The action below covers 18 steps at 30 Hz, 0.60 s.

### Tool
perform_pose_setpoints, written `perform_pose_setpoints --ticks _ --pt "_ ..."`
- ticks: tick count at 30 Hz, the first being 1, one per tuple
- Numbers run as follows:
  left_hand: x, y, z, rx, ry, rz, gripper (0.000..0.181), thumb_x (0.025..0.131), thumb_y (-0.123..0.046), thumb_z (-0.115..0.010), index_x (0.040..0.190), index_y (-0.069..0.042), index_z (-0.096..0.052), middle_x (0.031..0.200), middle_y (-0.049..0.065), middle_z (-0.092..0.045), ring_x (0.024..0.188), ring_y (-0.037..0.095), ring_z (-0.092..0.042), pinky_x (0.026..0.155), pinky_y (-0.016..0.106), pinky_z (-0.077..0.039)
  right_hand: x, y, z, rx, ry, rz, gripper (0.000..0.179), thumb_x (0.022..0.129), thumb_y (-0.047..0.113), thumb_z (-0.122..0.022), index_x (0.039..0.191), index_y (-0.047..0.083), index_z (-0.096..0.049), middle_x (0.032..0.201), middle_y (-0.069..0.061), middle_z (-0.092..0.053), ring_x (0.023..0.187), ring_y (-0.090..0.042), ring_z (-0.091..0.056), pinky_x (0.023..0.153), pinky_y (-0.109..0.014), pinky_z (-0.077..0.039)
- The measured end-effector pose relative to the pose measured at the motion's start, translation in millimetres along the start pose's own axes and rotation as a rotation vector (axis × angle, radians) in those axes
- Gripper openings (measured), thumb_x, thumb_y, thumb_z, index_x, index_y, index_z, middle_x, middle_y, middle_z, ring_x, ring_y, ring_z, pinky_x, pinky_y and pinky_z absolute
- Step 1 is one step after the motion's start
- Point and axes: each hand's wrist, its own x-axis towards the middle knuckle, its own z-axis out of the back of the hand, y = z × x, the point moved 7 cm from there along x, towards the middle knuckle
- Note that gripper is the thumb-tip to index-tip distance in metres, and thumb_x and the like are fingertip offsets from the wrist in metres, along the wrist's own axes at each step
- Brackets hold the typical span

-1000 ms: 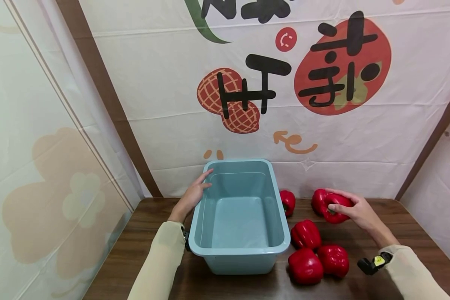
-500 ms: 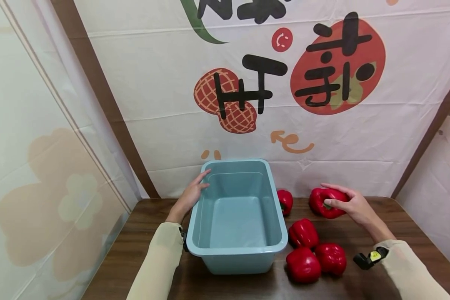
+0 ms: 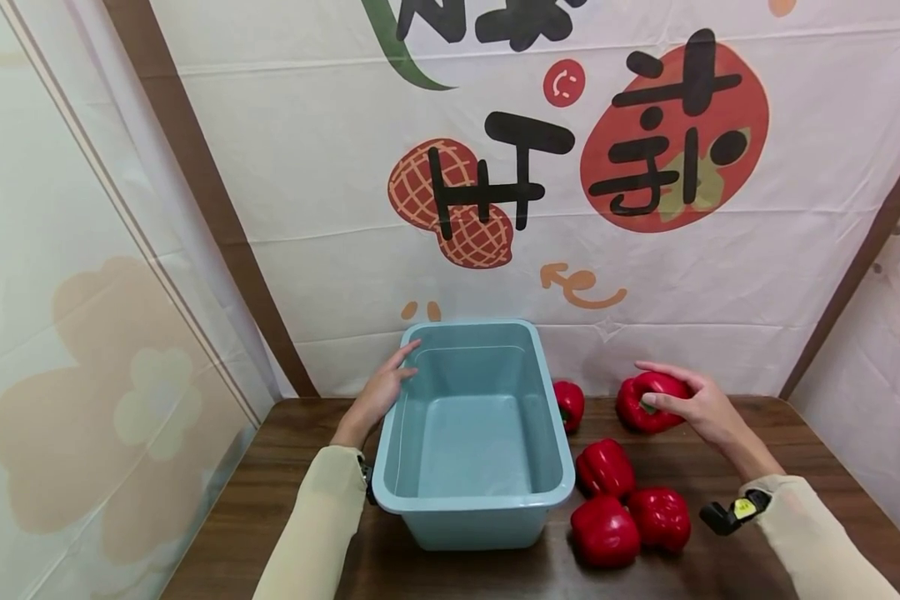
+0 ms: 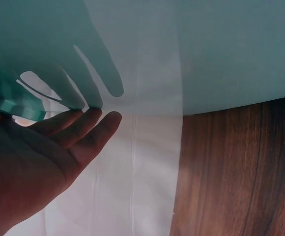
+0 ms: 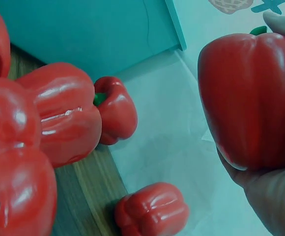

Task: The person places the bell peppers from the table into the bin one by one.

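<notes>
My left hand (image 3: 378, 396) rests against the left side of a blue plastic tub (image 3: 476, 502). Its thumb and one finger lie over the rim in the head view. In the left wrist view, straight fingers (image 4: 91, 140) touch the tub's outer wall. At the back right, my right hand (image 3: 708, 410) holds a red bell pepper (image 3: 637, 404), thumb near its green stem. The right wrist view shows this held pepper (image 5: 248, 103) upright against the palm, apart from another bell pepper (image 5: 152, 211) lying below. That lower pepper is hidden behind the held one in the head view.
Three bell peppers (image 3: 606, 468) cluster on the wooden table (image 3: 300, 483) at the tub's right. One more bell pepper (image 3: 570, 404) sits by the tub's back right corner, partly covered by it. A printed white curtain (image 3: 330, 275) hangs directly behind the table.
My right hand has shifted slightly left and up with the bell pepper, now covering the pepper behind it, which showed a second ago. The left hand and tub keep their places.
</notes>
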Motion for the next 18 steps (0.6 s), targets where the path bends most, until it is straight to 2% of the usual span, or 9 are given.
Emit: perform_pose_setpoints --ticks 10,18 --pt "-1.9 0.2 0.4 0.0 -0.01 -0.009 0.055 0.103 -0.016 -0.034 0.157 -0.023 -0.027 0.167 0.009 -0.007 0.147 0.038 -0.021 0.111 0.061 -0.03 7.2 6.3 -5.1 0.042 -0.002 0.001 0.046 0.093 0.009 -0.066 0.137 0.0 -0.055 0.113 0.014 -0.066 0.094 -0.005 -0.063 0.072 -0.025 -0.057" --pt "-3.3 -3.7 0.0 -0.014 0.001 0.013 0.055 0.104 -0.015 -0.034 0.158 -0.02 -0.025 0.167 0.01 -0.005 0.147 0.038 -0.021 0.111 0.06 -0.032 10.5 15.2 -9.1 0.06 0.02 0.017 0.046 0.094 0.009 -0.064 0.137 0.001 -0.055 0.114 0.013 -0.066 0.095 -0.007 -0.063 0.072 -0.028 -0.058"
